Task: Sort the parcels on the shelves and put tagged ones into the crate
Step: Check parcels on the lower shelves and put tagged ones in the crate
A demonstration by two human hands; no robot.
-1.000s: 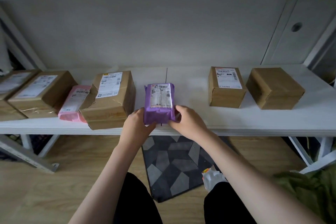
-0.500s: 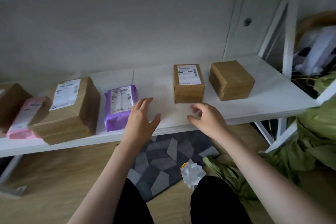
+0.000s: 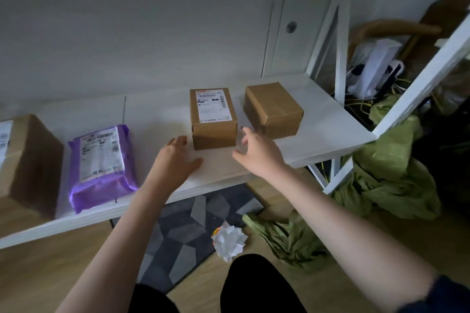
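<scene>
From the head view, both hands are reaching over the white shelf (image 3: 318, 140) toward a small labelled box (image 3: 213, 119) that is standing near the middle of it. The left hand (image 3: 175, 157) is lying flat and spread just left of that box, fingers straight, holding nothing. The right hand (image 3: 256, 150) is hovering just right of the box with fingers loosely parted, also gripping nothing; whether a fingertip is touching the cardboard cannot be told. A plain brown box (image 3: 273, 109) is sitting just beside the labelled one, on its right. Further left, a purple parcel (image 3: 101, 165) with a printed label is lying flat, and a larger cardboard box (image 3: 30, 160) is showing at the frame's edge. Below, crumpled white paper (image 3: 230, 240) and green fabric (image 3: 381, 173) are lying on the floor.
</scene>
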